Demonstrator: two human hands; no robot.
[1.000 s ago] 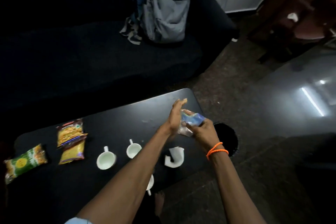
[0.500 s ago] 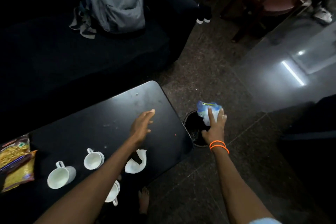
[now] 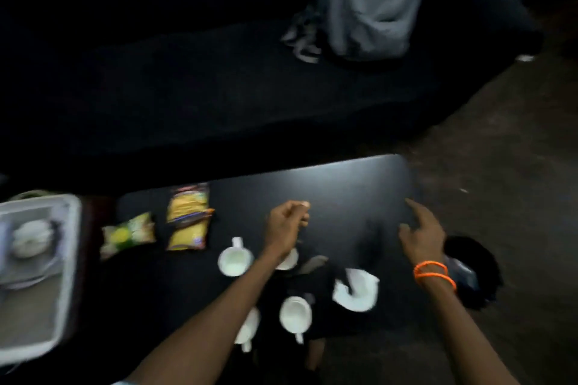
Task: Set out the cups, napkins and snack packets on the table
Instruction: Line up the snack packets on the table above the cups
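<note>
A: Hands? Both over the black table (image 3: 344, 191), neither carrying anything. Left hand (image 3: 286, 228) loosely curled, nothing in it that I can make out, though the frame is smeared, so that's a hedge. Right hand (image 3: 422, 236) spread, fingers relaxed, orange bangles (image 3: 433, 273) at the wrist.

B: The goods?

A: Four white cups: one (image 3: 234, 259) clear of the left forearm, one (image 3: 288, 259) half hidden under it, two (image 3: 295, 312) near the front edge, the leftmost of those (image 3: 248, 327) partly behind the arm. White napkin (image 3: 356, 289) lies crumpled just right of them. Yellow snack packets (image 3: 187, 217) and a green packet (image 3: 128, 233) toward the left end. Grey tray (image 3: 67, 259) off the left end, something pale in it.

B: Risks?

A: The front cups sit close to the edge and right under the left forearm. My judgement: a careless sweep back with that arm could knock one to the floor. Napkin is light and loose; a passing sleeve or hand could drag it off too.

B: Against half a second back?

A: Right hand then held a blue-and-white wrapper out over the dark bin (image 3: 475, 272) on the floor; now it holds nothing, and a bluish shape shows in the bin behind the wrist. Left hand has drawn in from flat to curled. View has swung left, bringing the packets and tray into sight.
</note>
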